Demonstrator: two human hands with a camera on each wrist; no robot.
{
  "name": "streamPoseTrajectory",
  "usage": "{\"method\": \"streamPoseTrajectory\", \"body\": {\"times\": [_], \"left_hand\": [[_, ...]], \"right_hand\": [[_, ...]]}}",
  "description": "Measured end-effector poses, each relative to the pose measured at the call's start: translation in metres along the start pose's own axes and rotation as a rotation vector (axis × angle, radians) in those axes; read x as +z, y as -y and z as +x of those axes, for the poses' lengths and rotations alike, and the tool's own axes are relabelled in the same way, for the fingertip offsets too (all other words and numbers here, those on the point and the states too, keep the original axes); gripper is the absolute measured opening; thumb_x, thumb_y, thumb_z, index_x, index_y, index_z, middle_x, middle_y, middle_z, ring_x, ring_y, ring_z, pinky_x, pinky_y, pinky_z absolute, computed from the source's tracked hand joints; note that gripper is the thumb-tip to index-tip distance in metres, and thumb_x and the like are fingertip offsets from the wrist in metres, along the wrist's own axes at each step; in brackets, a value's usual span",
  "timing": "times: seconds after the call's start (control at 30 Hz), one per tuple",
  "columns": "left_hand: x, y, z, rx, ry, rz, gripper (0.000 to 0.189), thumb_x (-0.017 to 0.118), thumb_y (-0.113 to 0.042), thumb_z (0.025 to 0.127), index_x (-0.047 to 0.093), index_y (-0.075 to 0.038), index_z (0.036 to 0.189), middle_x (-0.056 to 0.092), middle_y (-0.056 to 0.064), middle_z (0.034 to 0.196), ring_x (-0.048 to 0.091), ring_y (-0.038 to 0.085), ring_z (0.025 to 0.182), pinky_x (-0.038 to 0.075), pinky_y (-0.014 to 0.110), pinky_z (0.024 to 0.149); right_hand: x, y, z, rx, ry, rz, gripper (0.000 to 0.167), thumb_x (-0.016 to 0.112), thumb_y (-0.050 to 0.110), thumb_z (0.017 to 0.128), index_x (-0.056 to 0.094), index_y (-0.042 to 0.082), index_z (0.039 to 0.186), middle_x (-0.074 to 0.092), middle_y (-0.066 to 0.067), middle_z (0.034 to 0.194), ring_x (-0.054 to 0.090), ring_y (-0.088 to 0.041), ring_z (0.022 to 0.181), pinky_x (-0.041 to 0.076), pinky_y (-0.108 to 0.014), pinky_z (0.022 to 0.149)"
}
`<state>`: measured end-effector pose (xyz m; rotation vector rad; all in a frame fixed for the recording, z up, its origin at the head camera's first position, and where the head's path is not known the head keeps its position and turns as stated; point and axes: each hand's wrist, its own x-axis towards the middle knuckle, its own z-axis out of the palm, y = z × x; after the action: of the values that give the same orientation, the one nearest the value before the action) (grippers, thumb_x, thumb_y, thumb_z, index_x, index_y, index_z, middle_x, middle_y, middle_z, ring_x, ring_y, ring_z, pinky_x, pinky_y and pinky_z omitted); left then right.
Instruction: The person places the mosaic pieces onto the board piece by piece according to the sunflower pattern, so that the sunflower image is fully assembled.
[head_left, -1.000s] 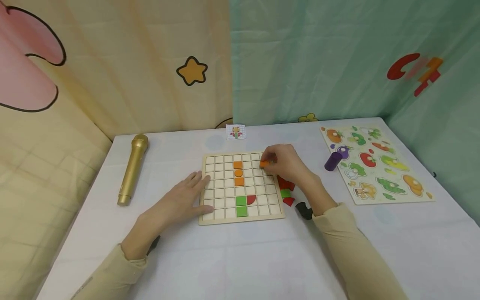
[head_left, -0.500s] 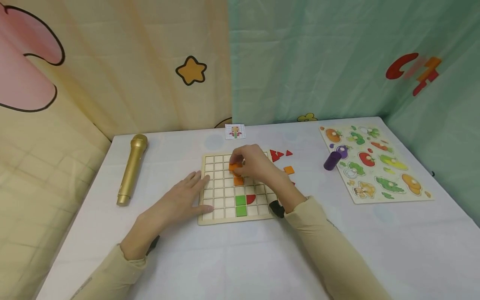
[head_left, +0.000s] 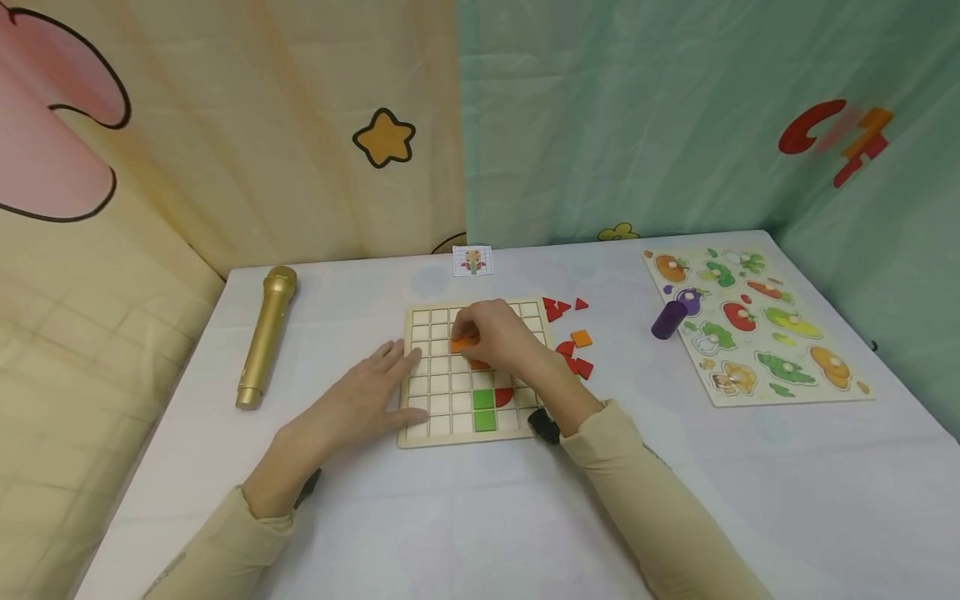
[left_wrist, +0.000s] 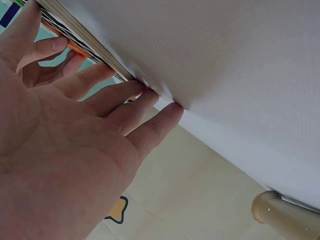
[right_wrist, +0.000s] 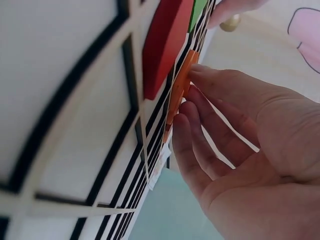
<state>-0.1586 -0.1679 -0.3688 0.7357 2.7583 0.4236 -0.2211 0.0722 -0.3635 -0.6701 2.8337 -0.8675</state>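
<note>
A wooden grid board lies mid-table. My left hand rests flat with spread fingers along its left edge; in the left wrist view those fingertips reach the tablecloth beside the rim. Over the upper middle cells, my right hand pinches an orange tile between thumb and fingers, close above the grid. Another orange tile shows just below that hand, which hides the cells behind it. Two green squares and a red quarter-round piece sit in lower cells.
Right of the board lie red triangles, an orange square and more red pieces. A pattern card is behind it. A gold microphone lies left; a purple cylinder and a vegetable puzzle are right.
My right hand has carried the orange tile left from the board's right edge to the upper middle column, then slightly further left and nearer. My left hand has stayed in place.
</note>
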Motion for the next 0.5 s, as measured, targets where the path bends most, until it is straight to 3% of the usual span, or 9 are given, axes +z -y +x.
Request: {"method": "streamPoseTrajectory", "body": {"times": [0.5], "left_hand": [[0.0003,-0.0008,0.0012,-0.014,0.007,-0.001,0.092,0.071,-0.051,0.098,0.031,-0.004,0.165,0.021,0.027,0.172,0.019,0.048,0.160,0.025,0.066,0.126]], "right_hand": [[0.0001,-0.0005,0.0003,0.010,0.003,0.044,0.010,0.080,0.003,0.092,0.077,0.009,0.099,0.074,-0.002,0.095,0.064,-0.019,0.091,0.058,-0.031,0.089]]}}
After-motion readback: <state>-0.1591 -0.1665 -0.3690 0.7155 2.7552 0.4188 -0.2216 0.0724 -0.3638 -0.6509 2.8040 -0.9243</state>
